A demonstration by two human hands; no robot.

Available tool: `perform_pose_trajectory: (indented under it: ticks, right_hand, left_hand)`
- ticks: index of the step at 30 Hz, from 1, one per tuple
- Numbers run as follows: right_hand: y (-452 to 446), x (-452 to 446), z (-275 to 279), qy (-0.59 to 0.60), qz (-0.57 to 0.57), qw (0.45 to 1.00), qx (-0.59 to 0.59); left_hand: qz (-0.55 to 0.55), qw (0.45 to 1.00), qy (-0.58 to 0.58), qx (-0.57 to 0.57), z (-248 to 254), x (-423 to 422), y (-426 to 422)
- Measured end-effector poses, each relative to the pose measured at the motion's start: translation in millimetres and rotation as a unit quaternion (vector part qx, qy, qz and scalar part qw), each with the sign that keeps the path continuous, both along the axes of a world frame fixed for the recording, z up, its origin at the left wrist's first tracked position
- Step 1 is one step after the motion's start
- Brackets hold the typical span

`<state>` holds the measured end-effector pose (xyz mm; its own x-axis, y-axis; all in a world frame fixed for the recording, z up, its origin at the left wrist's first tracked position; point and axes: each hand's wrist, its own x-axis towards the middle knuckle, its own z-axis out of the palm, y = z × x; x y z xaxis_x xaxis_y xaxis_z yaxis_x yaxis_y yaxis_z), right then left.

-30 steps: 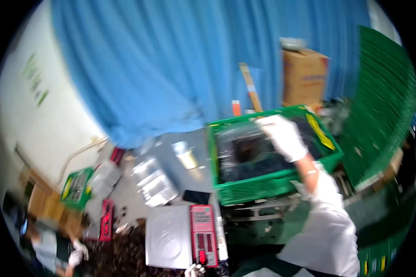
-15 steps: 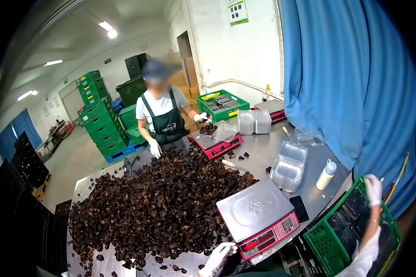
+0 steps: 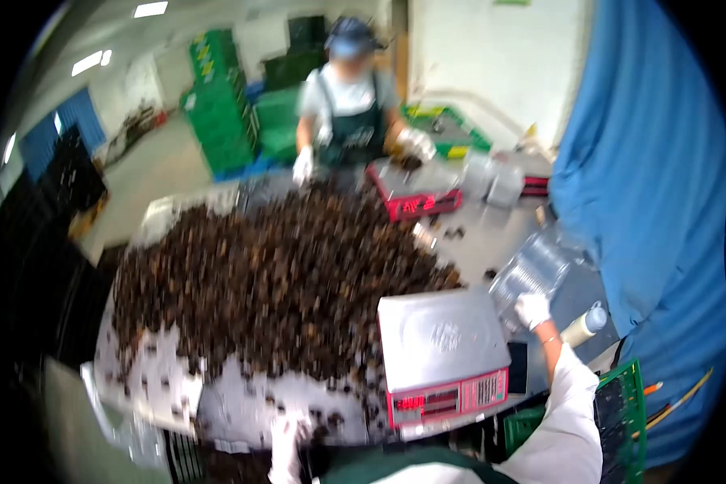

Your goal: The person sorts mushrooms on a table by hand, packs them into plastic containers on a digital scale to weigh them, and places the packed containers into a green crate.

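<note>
My right hand [image 3: 532, 310], in a white glove, is at the near end of the stacked clear plastic trays [image 3: 529, 270]; blur hides its fingers. Just left of those trays is a silver and red scale [image 3: 444, 335] with a bare pan. My left hand [image 3: 289, 431], also gloved, is low at the table's near edge, smeared by motion, beside scattered dark pieces. Beyond it spreads a large heap of dark brown, mushroom-like pieces [image 3: 274, 274]. A black phone [image 3: 518, 367] lies right of the scale, and a capped bottle [image 3: 584, 324] is tilted near my right forearm.
Across the table a co-worker [image 3: 351, 105] in a dark apron stands at a second red scale [image 3: 415, 192]. Green crates [image 3: 218, 113] are stacked at the back left. Another green crate [image 3: 636, 419] is at the lower right, by the blue curtain [image 3: 661, 202].
My right hand has gone from the green crate to the clear trays. My left hand has moved from beside the scale leftward along the near edge. The view has swung left.
</note>
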<state>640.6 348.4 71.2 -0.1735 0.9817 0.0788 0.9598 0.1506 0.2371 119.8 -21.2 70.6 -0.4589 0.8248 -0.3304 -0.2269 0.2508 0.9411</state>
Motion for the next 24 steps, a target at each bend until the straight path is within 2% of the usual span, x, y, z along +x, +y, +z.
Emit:
perform_pose_trajectory:
  ticks: [1,3,4,6,8,10,12,15,18,19,21,22,24]
  right_hand:
    - [-8,-1,6,0.029,0.041,0.997,0.059]
    - [-7,10,7,0.092,0.067,0.992,0.058]
    - [-12,-2,24,0.089,0.041,0.994,0.054]
    - [-11,0,35,0.133,-0.013,0.991,0.02]
    - [-5,18,34,0.172,0.022,0.983,0.067]
    - [-1,26,65,0.367,0.012,0.927,0.081]
    - [-22,3,115,0.457,-0.015,0.887,0.057]
    - [-81,-75,157,0.413,0.105,0.905,0.0]
    - [-120,-129,136,0.285,0.258,0.921,-0.065]
    - [-127,-136,118,0.207,0.314,0.925,-0.055]
    - [-147,-154,104,0.103,0.336,0.929,-0.112]
    - [-155,-157,94,0.111,0.327,0.928,-0.138]
    - [-172,-169,104,0.132,0.306,0.936,-0.114]
  left_hand:
    - [0.059,0.998,0.001,0.012,9,3,-4]
    - [0.073,0.995,0.067,0.011,8,-8,-21]
    - [0.125,0.992,-0.016,0.007,9,-8,-22]
    - [0.141,0.99,-0.025,-0.016,-4,-23,-33]
    - [0.148,0.989,-0.025,-0.009,-6,-31,-34]
    - [0.157,0.988,-0.008,-0.001,-7,-36,-36]
    - [0.167,0.986,0.027,-0.003,-8,-42,-36]
    - [0.149,0.987,0.052,-0.027,-17,-49,-30]
    - [0.067,0.99,0.11,-0.048,-34,-53,-11]
    - [0.03,0.985,0.171,-0.026,-43,-53,-2]
    - [-0.043,0.96,0.277,-0.004,-54,-52,12]
    - [-0.076,0.946,0.314,0.003,-51,-49,22]
    - [-0.142,0.93,0.337,0.014,-51,-47,32]
